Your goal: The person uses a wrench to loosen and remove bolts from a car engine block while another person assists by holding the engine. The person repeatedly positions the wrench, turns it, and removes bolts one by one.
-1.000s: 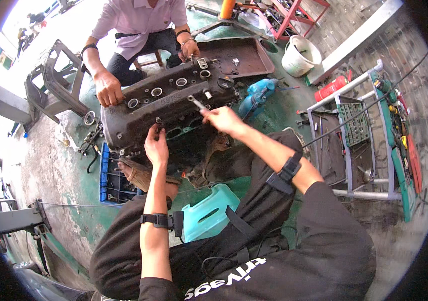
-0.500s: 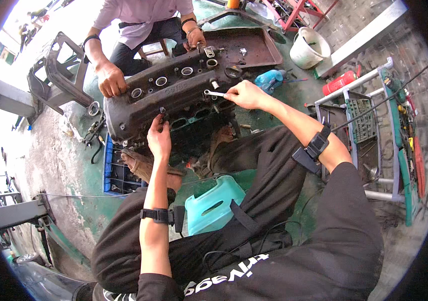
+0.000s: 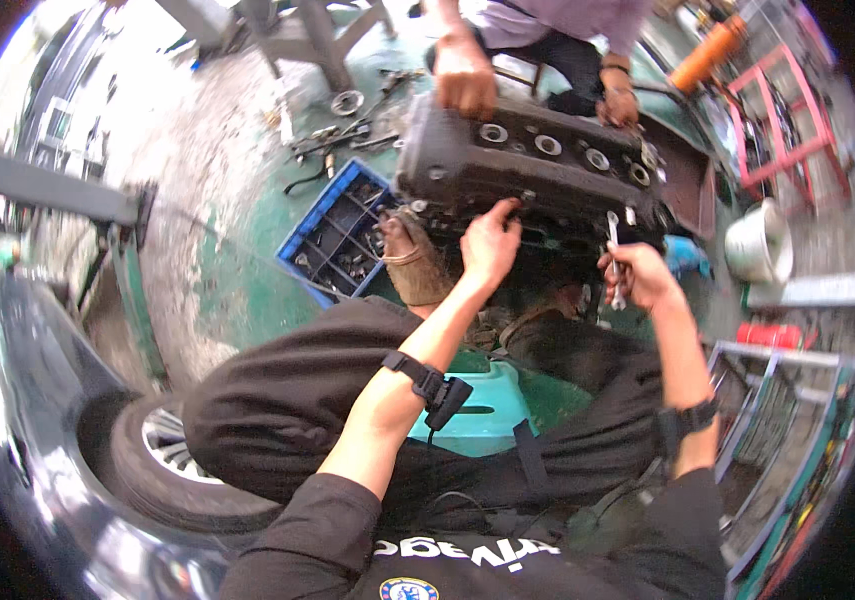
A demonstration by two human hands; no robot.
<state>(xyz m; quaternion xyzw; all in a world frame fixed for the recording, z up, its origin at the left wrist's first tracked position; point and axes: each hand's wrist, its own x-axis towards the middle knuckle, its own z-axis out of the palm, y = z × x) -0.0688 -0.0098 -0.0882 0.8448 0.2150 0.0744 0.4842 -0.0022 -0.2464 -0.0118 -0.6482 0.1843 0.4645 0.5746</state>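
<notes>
A dark, oily engine cylinder head with its valve cover [image 3: 537,160] lies in front of me, a row of round holes along its top. My right hand [image 3: 642,272] is closed round a silver combination wrench [image 3: 613,232], held upright near the right end of the cover's near side. My left hand [image 3: 490,243] reaches to the cover's near edge, fingertips drawn together beside a small bolt-like piece [image 3: 527,196]. What those fingers grip, if anything, is hidden. Across the engine, another person's closed hand [image 3: 465,82] rests on the cover's far left, their other hand [image 3: 619,103] at the far right.
A blue divided crate [image 3: 297,235] of small parts stands left of the engine. A turquoise stool [image 3: 507,395] is between my legs. A tray [image 3: 697,165], white bucket [image 3: 759,245], red extinguisher [image 3: 769,335] and tool rack [image 3: 762,400] are to the right, a car wheel [image 3: 147,455] lower left.
The view has swung left, so the engine appears farther right. My right hand has drawn the wrench back toward me and turned it upright. My left hand stays at the cover's near edge.
</notes>
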